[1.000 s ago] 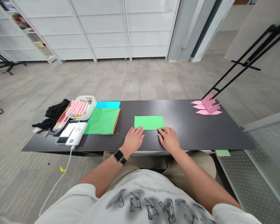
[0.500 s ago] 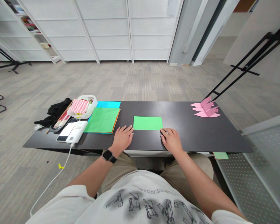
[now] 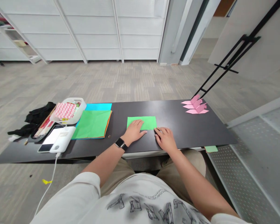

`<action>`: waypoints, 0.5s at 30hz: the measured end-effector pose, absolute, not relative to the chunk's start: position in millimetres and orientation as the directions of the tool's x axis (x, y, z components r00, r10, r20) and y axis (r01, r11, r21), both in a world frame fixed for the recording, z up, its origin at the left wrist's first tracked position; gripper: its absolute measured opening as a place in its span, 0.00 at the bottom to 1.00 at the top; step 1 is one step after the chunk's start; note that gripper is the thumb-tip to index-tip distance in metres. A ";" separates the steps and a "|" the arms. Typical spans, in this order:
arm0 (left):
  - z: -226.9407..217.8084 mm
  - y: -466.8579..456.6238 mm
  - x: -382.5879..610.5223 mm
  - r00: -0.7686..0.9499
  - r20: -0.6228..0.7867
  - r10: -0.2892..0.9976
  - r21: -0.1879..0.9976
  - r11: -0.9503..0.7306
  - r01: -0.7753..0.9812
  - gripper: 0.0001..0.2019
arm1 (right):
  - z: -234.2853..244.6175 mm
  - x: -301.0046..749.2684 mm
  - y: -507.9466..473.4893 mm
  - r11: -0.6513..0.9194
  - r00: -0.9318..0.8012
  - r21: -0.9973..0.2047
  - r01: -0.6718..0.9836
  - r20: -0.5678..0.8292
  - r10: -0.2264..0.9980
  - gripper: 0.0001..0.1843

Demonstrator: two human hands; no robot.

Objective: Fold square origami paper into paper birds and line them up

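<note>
Paper (image 3: 150, 123), bright green, flat and rectangular, lies at the middle of the frame on a long, dark, smooth-topped desk (image 3: 172, 113), set in from both the far and near edges. The left hand (image 3: 134, 130), wearing a black square-faced watch (image 3: 120, 143) at the wrist, covers the sheet's lower left part; its grip is spread, palm down, fingers laid on the paper. The right hand (image 3: 165, 139) rests with its fingertips at the lower right corner, its grip likewise unclosed, with fingers extended and slightly bent. To the right, a broad stretch of desk surface runs to three folded pink paper birds (image 3: 199, 109), which stand near the desk's far right corner. To the left, a narrower dark strip parts the paper from a stack of large green sheets (image 3: 93, 123) with orange showing along its right side. Beyond that, toward the frame's left, sit an oval white plastic tray (image 3: 80, 115) and a white rounded-corner device (image 3: 64, 140), whose white cable (image 3: 51, 177) drops past the near edge at lower left.
</note>
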State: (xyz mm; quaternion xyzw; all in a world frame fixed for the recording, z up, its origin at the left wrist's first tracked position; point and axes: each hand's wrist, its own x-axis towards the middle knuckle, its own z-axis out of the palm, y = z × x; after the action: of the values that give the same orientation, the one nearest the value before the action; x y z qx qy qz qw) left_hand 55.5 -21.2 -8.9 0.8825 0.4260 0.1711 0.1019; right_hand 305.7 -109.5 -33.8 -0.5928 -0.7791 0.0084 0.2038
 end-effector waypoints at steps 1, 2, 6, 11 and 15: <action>-10.6 -14.3 58.1 0.587 0.209 0.782 0.324 -0.622 0.713 0.29 | -34.4 306.5 -109.8 0.293 -0.206 -0.273 0.916 0.308 0.929 0.24; -11.5 -7.3 59.3 0.597 0.205 0.775 0.319 -0.630 0.708 0.28 | -35.4 307.6 -109.8 0.284 -0.190 -0.297 0.912 0.309 0.932 0.26; -9.5 19.0 56.3 0.662 0.199 0.723 0.301 -0.688 0.661 0.28 | -43.5 315.7 -100.4 0.194 -0.049 -0.425 0.884 0.330 0.943 0.32; -10.0 39.8 50.6 0.705 0.209 0.678 0.344 -0.725 0.596 0.32 | -52.3 325.1 -56.5 0.136 0.049 -0.502 0.854 0.339 0.940 0.35; -16.7 47.4 46.1 0.708 0.217 0.672 0.434 -0.716 0.547 0.39 | -49.6 322.3 -16.4 0.162 0.013 -0.519 0.839 0.317 0.948 0.32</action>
State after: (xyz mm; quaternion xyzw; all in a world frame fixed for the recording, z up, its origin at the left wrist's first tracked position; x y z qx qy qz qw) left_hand 46.1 47.4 -16.7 0.9080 0.3358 0.1830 0.1713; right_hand 322.3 -16.4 -49.6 -0.6413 -0.6970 0.0883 0.3085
